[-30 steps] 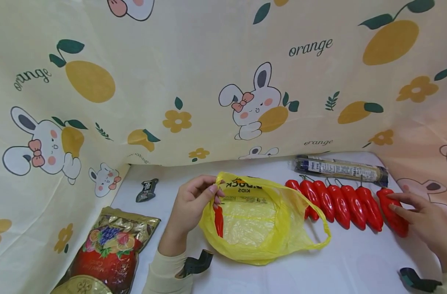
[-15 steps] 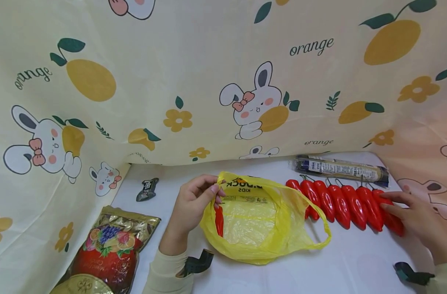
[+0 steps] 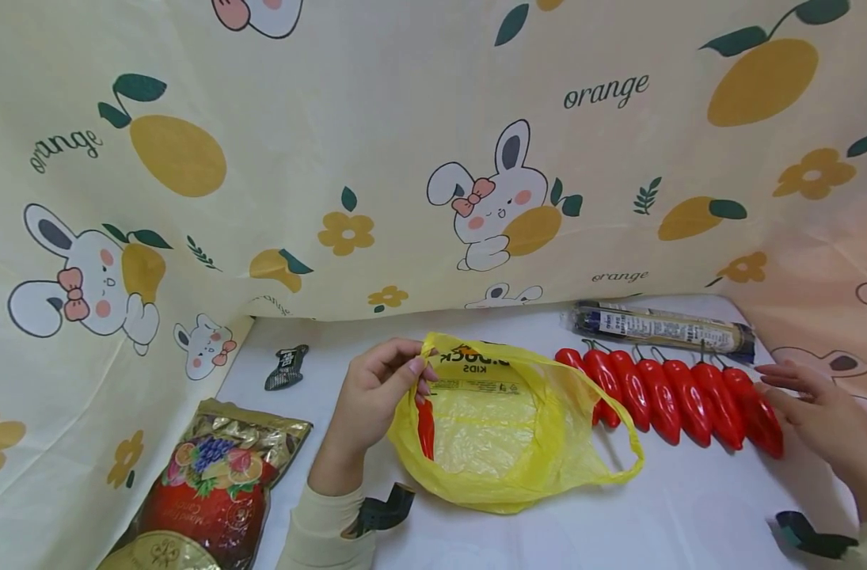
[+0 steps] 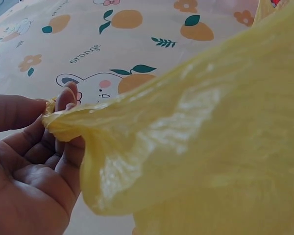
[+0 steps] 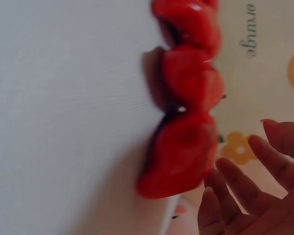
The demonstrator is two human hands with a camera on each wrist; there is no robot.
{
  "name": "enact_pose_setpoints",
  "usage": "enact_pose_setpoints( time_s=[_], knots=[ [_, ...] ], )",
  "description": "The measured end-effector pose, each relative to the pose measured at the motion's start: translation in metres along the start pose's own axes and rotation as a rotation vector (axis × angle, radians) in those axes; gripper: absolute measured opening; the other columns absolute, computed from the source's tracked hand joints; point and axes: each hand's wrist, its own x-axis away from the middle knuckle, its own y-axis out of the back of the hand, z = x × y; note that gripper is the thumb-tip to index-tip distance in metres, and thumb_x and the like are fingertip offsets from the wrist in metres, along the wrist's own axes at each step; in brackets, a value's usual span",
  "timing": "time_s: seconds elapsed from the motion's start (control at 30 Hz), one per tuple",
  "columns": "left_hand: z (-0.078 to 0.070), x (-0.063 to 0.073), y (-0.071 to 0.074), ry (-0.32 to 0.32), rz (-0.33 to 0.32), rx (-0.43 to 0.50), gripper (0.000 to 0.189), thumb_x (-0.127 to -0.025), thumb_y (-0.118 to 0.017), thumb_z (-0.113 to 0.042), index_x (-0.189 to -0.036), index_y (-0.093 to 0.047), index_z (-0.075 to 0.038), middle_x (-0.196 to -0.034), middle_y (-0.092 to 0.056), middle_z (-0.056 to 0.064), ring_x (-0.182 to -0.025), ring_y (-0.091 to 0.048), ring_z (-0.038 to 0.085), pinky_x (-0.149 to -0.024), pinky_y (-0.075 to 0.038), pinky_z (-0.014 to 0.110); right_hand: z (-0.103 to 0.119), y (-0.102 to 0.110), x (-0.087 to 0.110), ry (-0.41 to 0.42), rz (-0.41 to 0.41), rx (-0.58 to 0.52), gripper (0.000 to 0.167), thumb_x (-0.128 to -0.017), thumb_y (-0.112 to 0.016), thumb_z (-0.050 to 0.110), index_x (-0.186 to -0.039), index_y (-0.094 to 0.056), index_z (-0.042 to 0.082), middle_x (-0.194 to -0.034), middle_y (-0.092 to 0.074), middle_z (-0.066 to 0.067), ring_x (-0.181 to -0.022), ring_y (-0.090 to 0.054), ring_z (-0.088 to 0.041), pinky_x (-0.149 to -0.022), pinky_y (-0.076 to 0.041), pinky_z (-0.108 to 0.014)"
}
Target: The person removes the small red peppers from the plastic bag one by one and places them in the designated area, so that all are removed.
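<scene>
My left hand (image 3: 376, 388) pinches the upper left edge of a yellow plastic bag (image 3: 490, 491); the left wrist view shows bunched plastic between thumb and finger. The bag's mouth gapes, with something red (image 3: 424, 431) inside at the left, mostly hidden. To its right lies a row of several glossy red chili peppers (image 3: 659, 400), side by side, stems toward the back. Just right of the endmost chili pepper (image 3: 754, 416), my right hand (image 3: 825, 416) hovers with fingers extended. In the right wrist view that hand (image 5: 255, 193) holds nothing, though whether a fingertip touches the pepper is unclear.
Behind the peppers lies a long dark packet (image 3: 661, 328) in clear wrap. A small black wrapped piece (image 3: 287, 367) is at the back left. Nearer on the left sits a red and gold candy bag (image 3: 212, 483). A printed cloth (image 3: 404, 158) walls the back and sides.
The last red chili pepper has moved left against the row under my right hand, which then let go and drew off to the right. My left hand keeps its place on the bag.
</scene>
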Motion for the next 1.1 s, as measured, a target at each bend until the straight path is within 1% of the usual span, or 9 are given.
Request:
enact_pose_setpoints(
  time_s=[0.07,0.3,0.47,0.53,0.6,0.7,0.8,0.93,1.1],
  knots=[
    [0.0,0.0,0.0,-0.001,0.002,0.003,0.016,-0.107,-0.057,0.007,-0.119,-0.068,0.011,-0.096,-0.07,0.022,-0.08,-0.066,0.025,-0.074,-0.062,0.028,0.007,0.001,0.003,0.021,-0.019,0.001,0.054,-0.115,-0.052,0.018,-0.154,-0.034,-0.014,-0.146,-0.038,-0.048,-0.12,-0.043,-0.068,-0.06,-0.059,-0.024],
    [0.001,0.001,0.0,0.001,0.001,0.008,0.016,-0.107,-0.057,0.007,-0.119,-0.067,0.012,-0.096,-0.07,0.023,-0.08,-0.066,0.024,-0.074,-0.062,0.027,0.041,-0.001,0.015,0.081,-0.057,-0.037,0.055,-0.114,-0.055,0.016,-0.157,-0.034,-0.01,-0.149,-0.039,-0.047,-0.118,-0.047,-0.064,-0.06,-0.061,-0.025],
    [0.001,0.001,0.0,0.007,-0.001,0.001,0.016,-0.107,-0.057,0.007,-0.119,-0.068,0.011,-0.097,-0.07,0.022,-0.081,-0.066,0.025,-0.075,-0.062,0.027,0.067,-0.009,0.023,0.18,-0.073,-0.062,0.055,-0.111,-0.062,0.018,-0.159,-0.043,-0.003,-0.15,-0.046,-0.037,-0.107,-0.056,-0.015,-0.064,-0.06,-0.023],
    [0.0,0.001,0.0,0.007,-0.002,-0.003,0.016,-0.107,-0.057,0.007,-0.12,-0.068,0.011,-0.097,-0.07,0.021,-0.081,-0.066,0.025,-0.075,-0.062,0.027,0.077,-0.013,0.026,0.219,-0.074,-0.078,0.053,-0.11,-0.065,0.019,-0.159,-0.048,0.004,-0.146,-0.053,-0.024,-0.101,-0.053,0.003,-0.067,-0.059,-0.022],
    [0.0,0.001,0.0,0.009,-0.003,-0.005,0.016,-0.107,-0.057,0.007,-0.12,-0.068,0.01,-0.097,-0.07,0.021,-0.081,-0.066,0.025,-0.075,-0.062,0.027,0.085,-0.017,0.029,0.259,-0.068,-0.109,0.051,-0.11,-0.066,0.017,-0.158,-0.052,0.01,-0.141,-0.057,-0.007,-0.103,-0.053,0.009,-0.068,-0.06,-0.022],
    [0.0,0.001,0.0,0.009,-0.005,-0.006,0.016,-0.108,-0.058,0.006,-0.12,-0.068,0.01,-0.097,-0.07,0.021,-0.081,-0.066,0.025,-0.075,-0.062,0.027,0.097,-0.023,0.034,0.316,-0.04,-0.161,0.047,-0.11,-0.065,0.013,-0.156,-0.055,0.017,-0.135,-0.054,0.013,-0.106,-0.056,0.008,-0.07,-0.06,-0.022],
    [0.0,0.001,0.001,0.011,-0.006,-0.003,0.016,-0.108,-0.058,0.007,-0.12,-0.067,0.01,-0.097,-0.07,0.022,-0.081,-0.066,0.025,-0.075,-0.062,0.027,0.108,-0.03,0.038,0.379,0.001,-0.212,0.044,-0.111,-0.061,0.01,-0.154,-0.056,0.017,-0.133,-0.057,0.02,-0.109,-0.06,0.005,-0.074,-0.06,-0.02],
    [-0.001,0.001,0.001,0.016,-0.008,0.002,0.016,-0.108,-0.058,0.006,-0.12,-0.067,0.011,-0.097,-0.07,0.022,-0.082,-0.066,0.024,-0.075,-0.062,0.027,0.121,-0.041,0.041,0.437,0.049,-0.263,0.041,-0.114,-0.054,0.008,-0.155,-0.055,0.014,-0.133,-0.062,0.02,-0.11,-0.065,0.0,-0.078,-0.06,-0.021],
    [-0.001,0.001,0.001,0.018,-0.008,-0.002,0.016,-0.108,-0.058,0.006,-0.119,-0.068,0.011,-0.097,-0.07,0.022,-0.082,-0.066,0.024,-0.075,-0.062,0.028,0.136,-0.058,0.048,0.508,0.13,-0.357,0.043,-0.114,-0.048,0.005,-0.156,-0.054,0.01,-0.137,-0.065,0.01,-0.11,-0.07,-0.012,-0.082,-0.063,-0.028]
  ],
)
